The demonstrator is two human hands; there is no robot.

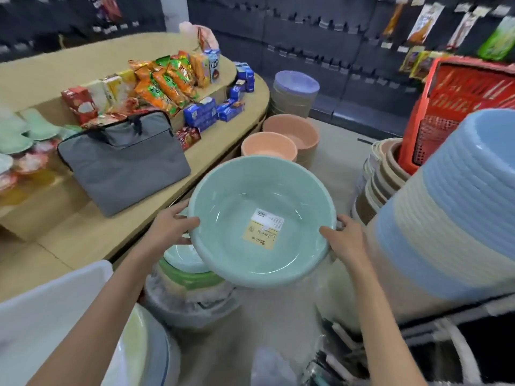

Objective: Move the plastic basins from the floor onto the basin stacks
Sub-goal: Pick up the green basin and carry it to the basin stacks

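Item one: a round pale-green plastic basin, which we hold off the floor, tilted toward us, with a cream paper label stuck on its inner bottom and nothing else inside. Our left hand clasps its left rim, thumb over the edge; our right hand clasps the right rim likewise.

Item two: directly below and left, a stack of green and whitish basins partly wrapped in clear film.

Item three: two peach-coloured round basins, empty on top, each heading a beige stack ahead of us.

Item four: at right, a tall leaning stack of blue and cream basins, with a red slatted plastic basket behind it.

Item five: a tan display counter at left, bearing a grey zipped fabric bag and assorted snack packets. It borders the aisle closely.
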